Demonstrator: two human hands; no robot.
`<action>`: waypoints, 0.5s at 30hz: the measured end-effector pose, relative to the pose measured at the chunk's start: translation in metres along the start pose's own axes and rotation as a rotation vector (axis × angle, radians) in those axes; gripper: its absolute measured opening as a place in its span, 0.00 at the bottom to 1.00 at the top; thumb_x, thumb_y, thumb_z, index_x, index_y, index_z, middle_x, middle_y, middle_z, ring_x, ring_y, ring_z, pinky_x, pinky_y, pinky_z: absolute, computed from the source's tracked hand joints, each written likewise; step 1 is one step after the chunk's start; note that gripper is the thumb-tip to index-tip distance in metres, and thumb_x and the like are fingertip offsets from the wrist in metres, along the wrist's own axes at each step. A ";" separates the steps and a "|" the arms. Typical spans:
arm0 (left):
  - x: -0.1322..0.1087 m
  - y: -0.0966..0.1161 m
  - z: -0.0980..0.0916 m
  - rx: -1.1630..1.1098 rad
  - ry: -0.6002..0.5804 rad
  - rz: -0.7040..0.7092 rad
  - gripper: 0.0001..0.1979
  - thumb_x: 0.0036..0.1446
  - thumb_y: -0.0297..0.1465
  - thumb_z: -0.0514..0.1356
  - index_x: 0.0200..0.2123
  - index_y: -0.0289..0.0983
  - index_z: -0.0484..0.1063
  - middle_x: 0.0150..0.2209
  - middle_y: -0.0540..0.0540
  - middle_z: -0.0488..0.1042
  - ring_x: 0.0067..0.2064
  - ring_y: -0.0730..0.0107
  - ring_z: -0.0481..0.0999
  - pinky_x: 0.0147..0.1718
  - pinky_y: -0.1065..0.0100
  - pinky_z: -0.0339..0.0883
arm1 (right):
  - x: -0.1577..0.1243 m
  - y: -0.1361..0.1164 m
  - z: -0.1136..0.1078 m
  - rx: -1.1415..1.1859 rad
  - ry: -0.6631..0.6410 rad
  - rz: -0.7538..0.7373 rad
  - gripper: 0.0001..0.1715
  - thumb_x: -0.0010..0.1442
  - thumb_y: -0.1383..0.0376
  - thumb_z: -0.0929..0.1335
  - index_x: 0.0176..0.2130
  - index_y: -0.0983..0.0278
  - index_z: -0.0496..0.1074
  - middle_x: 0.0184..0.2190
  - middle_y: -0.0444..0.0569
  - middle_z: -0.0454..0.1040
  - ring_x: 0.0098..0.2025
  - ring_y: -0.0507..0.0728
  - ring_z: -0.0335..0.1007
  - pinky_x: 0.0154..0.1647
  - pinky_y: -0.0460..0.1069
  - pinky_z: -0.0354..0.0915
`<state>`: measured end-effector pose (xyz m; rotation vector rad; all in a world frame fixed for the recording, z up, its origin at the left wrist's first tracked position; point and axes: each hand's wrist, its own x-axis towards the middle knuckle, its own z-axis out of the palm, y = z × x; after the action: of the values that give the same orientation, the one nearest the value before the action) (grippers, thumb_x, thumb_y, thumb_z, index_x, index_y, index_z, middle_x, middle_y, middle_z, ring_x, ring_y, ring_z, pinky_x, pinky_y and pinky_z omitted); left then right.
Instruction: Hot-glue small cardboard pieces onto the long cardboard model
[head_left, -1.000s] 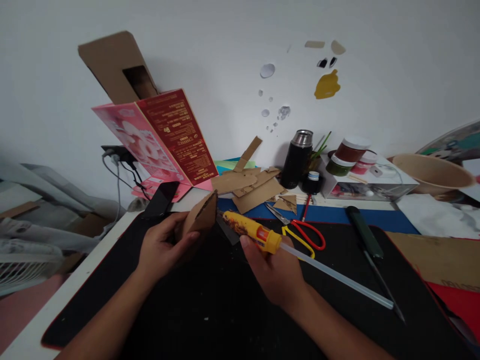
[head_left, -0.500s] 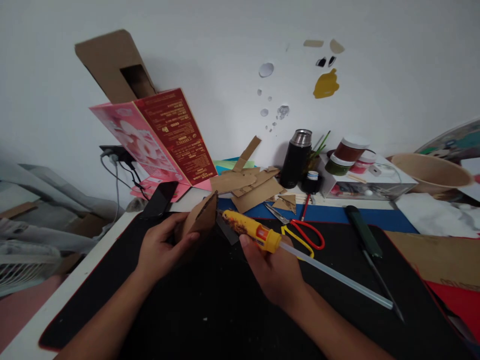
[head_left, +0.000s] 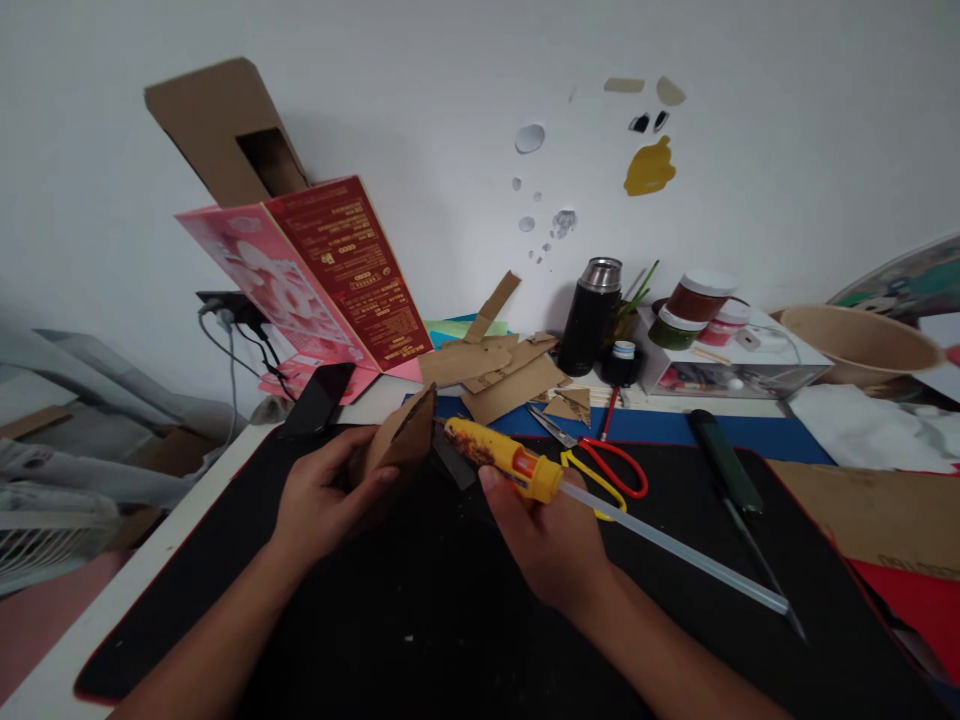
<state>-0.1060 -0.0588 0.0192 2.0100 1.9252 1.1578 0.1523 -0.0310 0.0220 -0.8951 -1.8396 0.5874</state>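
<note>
My left hand [head_left: 326, 495] is closed on a folded piece of cardboard [head_left: 401, 435], thumb on its near face, cut edge facing right. My right hand [head_left: 555, 540] grips a yellow hot glue gun [head_left: 499, 455], its handle hidden inside my fingers. A long translucent glue stick [head_left: 675, 548] sticks out of the back of the gun. The gun's front end is right by the cardboard's edge; whether the tip touches it I cannot tell. Just beyond the gun lie scissors [head_left: 592, 455] with red and yellow handles.
Cardboard scraps [head_left: 510, 375] lie behind my hands, near a black thermos [head_left: 592, 315]. A utility knife [head_left: 727, 465] rests on the black mat [head_left: 360, 640] at right. To the left are a phone [head_left: 319, 400] and a pink and red box [head_left: 345, 275]. Paint jars [head_left: 701, 300] stand at back right.
Both hands, the cardboard and the glue gun keep almost the same position. The whole view has shifted only very slightly.
</note>
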 end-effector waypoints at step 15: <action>0.000 0.001 0.000 -0.005 0.017 -0.002 0.21 0.57 0.50 0.64 0.44 0.41 0.80 0.38 0.45 0.87 0.34 0.57 0.85 0.33 0.63 0.78 | 0.000 -0.002 -0.002 0.003 -0.009 0.011 0.19 0.73 0.58 0.65 0.34 0.59 0.81 0.17 0.43 0.72 0.21 0.57 0.73 0.31 0.50 0.71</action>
<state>-0.1052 -0.0591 0.0200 2.0013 1.9298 1.1821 0.1532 -0.0318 0.0238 -0.9023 -1.8427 0.6023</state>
